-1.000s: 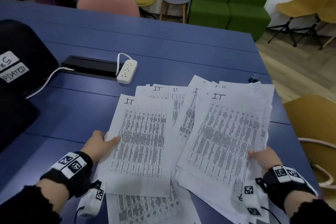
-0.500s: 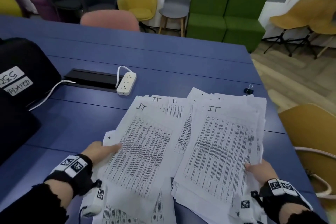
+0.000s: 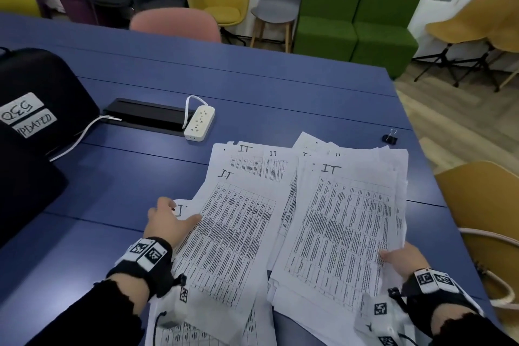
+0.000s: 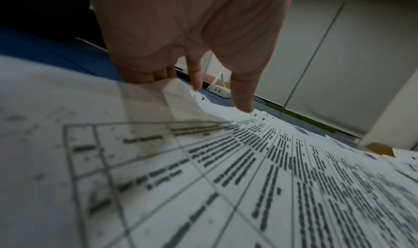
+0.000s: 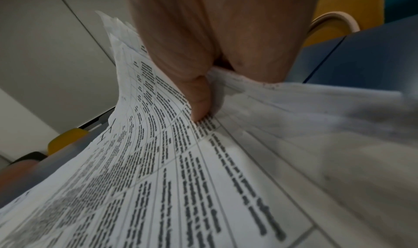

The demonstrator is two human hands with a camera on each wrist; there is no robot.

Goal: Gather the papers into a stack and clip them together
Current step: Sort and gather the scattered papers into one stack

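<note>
The papers (image 3: 295, 222) lie spread on the blue table (image 3: 252, 98). The right hand (image 3: 404, 260) pinches a bunch at 4 o'clock. The left hand (image 3: 168, 222) holds sheets at 9 o'clock, thumb on top. Slide both piles together slowly, edges even. The black clip (image 3: 389, 138) waits at 1 o'clock.

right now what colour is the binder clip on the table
Black, with silver wire handles; the binder clip shows best in the head view.

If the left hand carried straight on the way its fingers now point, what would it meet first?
Probably more papers: the left hand points forward and rightward over the spread, with the white power strip beyond. Depth is unclear.
</note>
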